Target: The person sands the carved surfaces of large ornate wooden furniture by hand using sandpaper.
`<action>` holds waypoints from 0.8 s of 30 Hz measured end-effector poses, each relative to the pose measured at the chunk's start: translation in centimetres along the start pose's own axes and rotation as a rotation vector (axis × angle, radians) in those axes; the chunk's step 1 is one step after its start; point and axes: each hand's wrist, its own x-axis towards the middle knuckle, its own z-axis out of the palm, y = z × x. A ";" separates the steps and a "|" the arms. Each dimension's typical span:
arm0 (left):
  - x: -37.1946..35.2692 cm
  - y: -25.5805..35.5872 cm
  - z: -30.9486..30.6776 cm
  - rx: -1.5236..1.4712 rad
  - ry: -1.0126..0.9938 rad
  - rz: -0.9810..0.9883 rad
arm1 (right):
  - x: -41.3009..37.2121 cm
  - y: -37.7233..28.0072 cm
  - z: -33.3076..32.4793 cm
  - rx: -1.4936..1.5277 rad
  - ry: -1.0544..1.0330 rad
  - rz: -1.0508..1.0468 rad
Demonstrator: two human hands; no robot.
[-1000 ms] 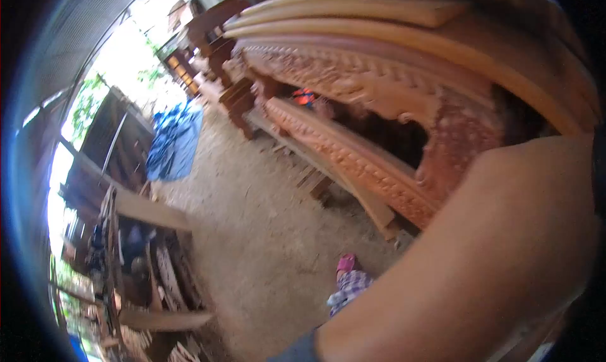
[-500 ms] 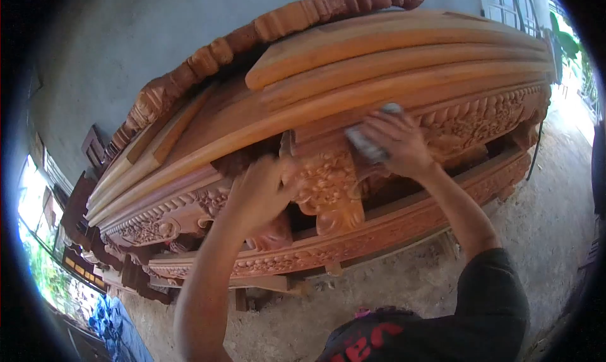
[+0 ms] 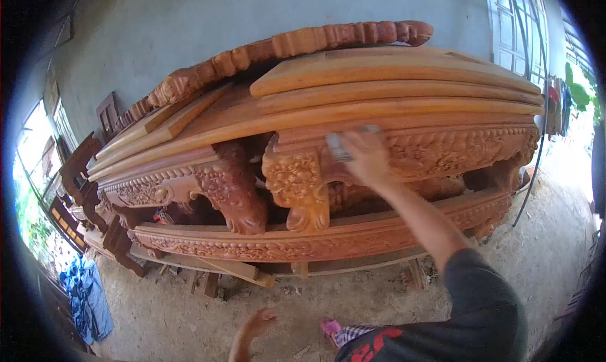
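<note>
A greyish pad (image 3: 339, 146) is under the fingers of my right hand (image 3: 366, 155), which presses it against the upper frame of a carved reddish-brown wooden piece (image 3: 442, 150). Just left of that hand stands a lighter carved bracket (image 3: 295, 185), with a darker carved bracket (image 3: 235, 191) across a dark gap. Low in the view, away from the wood, hangs my left hand (image 3: 260, 321); its fingers are blurred, and whether they hold anything cannot be made out.
Curved boards (image 3: 404, 71) lie stacked on top, with a long carved rail (image 3: 252, 54) behind them. Wooden supports (image 3: 246, 271) stand beneath. Blue cloth (image 3: 87, 299) lies at lower left. A dark cable (image 3: 532, 179) hangs at right.
My left hand has left the carved bracket and dropped low, near my body. My right hand and the pad have shifted left along the frame. The camera view has tilted up somewhat.
</note>
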 end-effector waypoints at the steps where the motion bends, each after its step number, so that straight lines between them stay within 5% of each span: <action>1: 0.6 2.2 1.1 -0.031 -0.045 -0.014 | 1.0 -1.4 3.1 0.058 -0.064 0.002; 4: 0.3 8.4 3.1 0.074 -0.104 -0.002 | 3.8 -6.5 7.3 0.021 -0.102 -0.118; 8: 3.4 7.1 6.6 0.225 -0.064 0.078 | 3.7 -5.5 7.0 0.120 -0.137 -0.224; 13: 5.1 8.6 7.9 0.133 -0.227 -0.048 | -0.6 5.1 0.2 -0.004 -0.153 -0.256; 15: 8.7 9.4 8.6 0.099 -0.200 0.133 | -3.4 10.1 -3.2 -0.013 -0.159 -0.141; 18: 10.4 20.4 8.1 0.200 -0.054 0.368 | -7.8 19.3 -9.4 -0.118 -0.150 -0.130; 19: 5.8 27.7 8.2 0.121 0.326 0.577 | -9.8 22.7 -10.6 -0.130 -0.096 -0.094; 24: 7.0 41.9 5.7 0.368 1.125 0.892 | -20.8 41.2 -20.2 -0.423 -0.061 0.128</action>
